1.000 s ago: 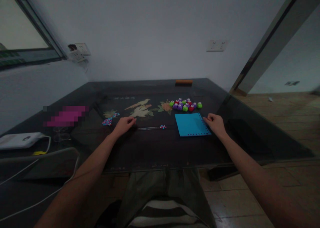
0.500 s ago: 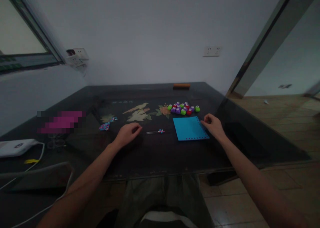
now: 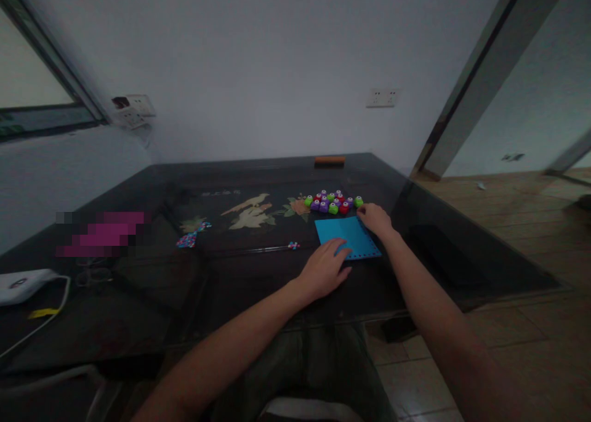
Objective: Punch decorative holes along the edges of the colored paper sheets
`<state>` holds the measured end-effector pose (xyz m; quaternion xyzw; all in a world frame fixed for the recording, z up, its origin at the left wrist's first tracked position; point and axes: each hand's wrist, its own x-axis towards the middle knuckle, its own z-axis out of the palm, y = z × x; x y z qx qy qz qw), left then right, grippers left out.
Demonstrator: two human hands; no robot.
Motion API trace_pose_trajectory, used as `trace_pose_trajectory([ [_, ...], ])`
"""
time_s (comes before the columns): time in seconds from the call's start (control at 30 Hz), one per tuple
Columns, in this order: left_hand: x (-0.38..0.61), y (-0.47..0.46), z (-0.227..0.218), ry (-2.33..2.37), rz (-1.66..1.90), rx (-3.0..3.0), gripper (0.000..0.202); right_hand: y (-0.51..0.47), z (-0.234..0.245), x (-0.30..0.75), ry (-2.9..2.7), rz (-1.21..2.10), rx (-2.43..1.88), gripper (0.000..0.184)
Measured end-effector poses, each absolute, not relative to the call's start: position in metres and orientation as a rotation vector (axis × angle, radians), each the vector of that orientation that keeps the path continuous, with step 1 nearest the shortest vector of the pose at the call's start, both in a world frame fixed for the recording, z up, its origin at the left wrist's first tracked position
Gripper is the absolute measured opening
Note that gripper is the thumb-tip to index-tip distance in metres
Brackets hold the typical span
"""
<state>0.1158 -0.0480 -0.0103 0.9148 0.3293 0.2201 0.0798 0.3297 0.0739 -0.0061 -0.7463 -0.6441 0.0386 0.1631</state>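
Note:
A square blue sheet [image 3: 340,228] with a row of small holes along its right and near edges lies flat on the dark table. My left hand [image 3: 325,269] reaches over its near left part, fingers apart, with the fingertips on or just above it. At the far right corner of the sheet is my right hand [image 3: 376,219], its fingers drawn together; what they hold, if anything, is hidden. Just beyond the sheet sits a cluster of green, purple and red eye-topped pieces [image 3: 324,205]. Left of the sheet lies a small bead-like cluster [image 3: 294,246] beside a thin, shiny line.
Small pink and blue pieces [image 3: 187,240] lie heaped on the left of the table [image 3: 240,286]. A brown bar [image 3: 329,161] rests at the back edge. On the far left are a white device [image 3: 28,284] with a cable and a blurred-out magenta item [image 3: 108,230].
My left hand has moved right from beside the thin line to the sheet, and its fingers have spread. My right hand has slid away from me along the sheet's right edge. The view has shifted slightly.

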Motion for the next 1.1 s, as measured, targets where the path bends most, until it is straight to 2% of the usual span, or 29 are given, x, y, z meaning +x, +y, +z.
trace_pose_trajectory([
  [0.27, 0.108, -0.044, -0.030, 1.018, 0.448, 2.751, 0.055, 0.079, -0.018, 0.320, -2.023, 0.063, -1.962, 0.028],
  [0.6, 0.111, -0.042, -0.030, 1.017, 0.281, 2.750, 0.056, 0.078, -0.023, 0.314, -2.166, -0.062, -1.923, 0.019],
  [0.87, 0.112, -0.043, -0.031, 1.002, 0.334, 2.745, 0.055, 0.081, -0.026, 0.312, -2.123, -0.055, -2.002, 0.041],
  [1.1, 0.111, -0.043, -0.029, 0.993, 0.349, 2.729, 0.054, 0.078, -0.026, 0.310, -2.077, 0.013, -1.995, 0.043],
])
